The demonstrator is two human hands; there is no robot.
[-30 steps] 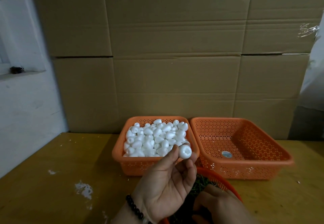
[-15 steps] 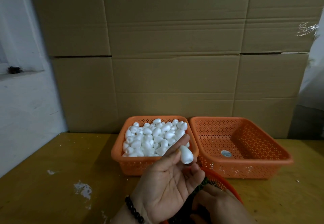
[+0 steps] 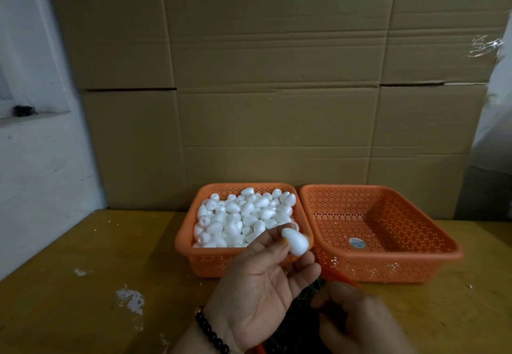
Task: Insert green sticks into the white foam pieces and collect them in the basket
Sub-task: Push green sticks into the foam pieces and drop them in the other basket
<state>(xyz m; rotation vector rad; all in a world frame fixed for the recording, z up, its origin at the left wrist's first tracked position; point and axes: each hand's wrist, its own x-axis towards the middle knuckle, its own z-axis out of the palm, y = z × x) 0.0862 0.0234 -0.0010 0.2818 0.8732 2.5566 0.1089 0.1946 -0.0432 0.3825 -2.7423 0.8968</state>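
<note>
While the left hand [image 3: 257,284] holds one egg-shaped foam piece [image 3: 295,241] up near chest height, palm toward the camera w/ thumb and fingertips pinching it, the stick is not yet in view, so the step in hand looks like fetching a green stick and lining it up.

Left to right: the wooden table [image 3: 83,284] has white flecks on it; the full basket [image 3: 221,262] of loose foam pieces [image 3: 243,215] sits behind the left hand; touching its right side is the collecting basket [image 3: 388,267], holding nothing but a round sticker [image 3: 356,242] on its floor. So no finished pcs collected yet, judging by that.

Low at the right, the right hand [image 3: 360,323] reaches down into a third orange container [image 3: 340,277] w/ dark greenish stuff inside, prob. the sticks; can't tell whether its fingers have one, as they are hidden.

To do it well: keep the pinch light, foam dents easily. Turn one end of the piece toward the right hand, aim the stick along the long axis, push straight & slow so it doesn't exit the side. Then drop it in the right-hand basket.
</note>
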